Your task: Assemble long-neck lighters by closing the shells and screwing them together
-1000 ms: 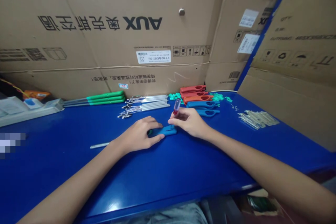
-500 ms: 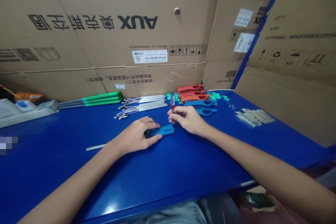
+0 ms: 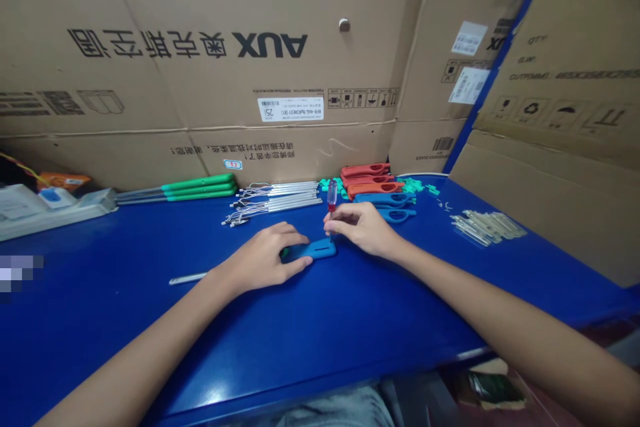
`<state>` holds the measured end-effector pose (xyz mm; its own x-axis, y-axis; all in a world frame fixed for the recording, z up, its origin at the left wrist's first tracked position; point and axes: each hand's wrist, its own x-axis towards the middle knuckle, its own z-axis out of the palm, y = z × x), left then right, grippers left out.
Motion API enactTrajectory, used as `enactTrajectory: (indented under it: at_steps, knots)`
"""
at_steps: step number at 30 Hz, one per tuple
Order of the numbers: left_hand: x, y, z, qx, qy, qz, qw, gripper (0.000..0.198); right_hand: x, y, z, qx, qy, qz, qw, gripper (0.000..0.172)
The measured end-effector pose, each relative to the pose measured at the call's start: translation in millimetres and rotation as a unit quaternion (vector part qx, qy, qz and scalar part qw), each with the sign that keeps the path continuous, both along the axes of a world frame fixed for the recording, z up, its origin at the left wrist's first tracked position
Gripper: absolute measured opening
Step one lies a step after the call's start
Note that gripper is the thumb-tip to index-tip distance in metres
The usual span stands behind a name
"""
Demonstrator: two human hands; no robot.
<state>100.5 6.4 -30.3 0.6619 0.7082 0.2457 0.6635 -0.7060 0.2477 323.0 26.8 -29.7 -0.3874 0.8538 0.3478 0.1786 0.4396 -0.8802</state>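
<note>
My left hand [image 3: 265, 255] is closed around a blue plastic lighter handle [image 3: 320, 250], holding it flat on the table. A slot shows in the handle's upper face, and a bit of green shows under my fingers. A thin metal tube [image 3: 187, 278] pokes out to the left behind my wrist; whether it joins the handle is hidden. In my right hand [image 3: 364, 228] is a small screwdriver [image 3: 332, 195] with a clear purple and red grip, pinched by its shaft and held upright. Its tip meets the right end of the blue handle.
Behind my hands lie silver tubes with wires [image 3: 280, 197], red and orange handles [image 3: 367, 177], blue handles [image 3: 385, 200] and small green pieces [image 3: 417, 185]. Green-handled rods [image 3: 200, 188] and a power strip [image 3: 60, 213] are left; clear parts [image 3: 487, 227] right. Cardboard [image 3: 200, 87] walls the back.
The view has shifted slightly, so everything sits a little further right in it. My hands, the screwdriver and the blue handle keep nearly the same positions relative to each other.
</note>
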Motion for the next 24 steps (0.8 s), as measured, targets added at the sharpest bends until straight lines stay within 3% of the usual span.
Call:
enactTrajectory:
  at_steps: [13, 24]
  knots:
    - [-0.3, -0.4, -1.3, 0.007, -0.005, 0.002, 1.0, 0.032, -4.2, 0.3, -6.8, 0.021, 0.017, -0.058, 0.998, 0.042]
    - [1.8, -1.6, 2.6, -0.003, 0.008, 0.002, 1.0, 0.034, 2.9, 2.7, 0.1, -0.029, -0.019, 0.039, 0.999, 0.016]
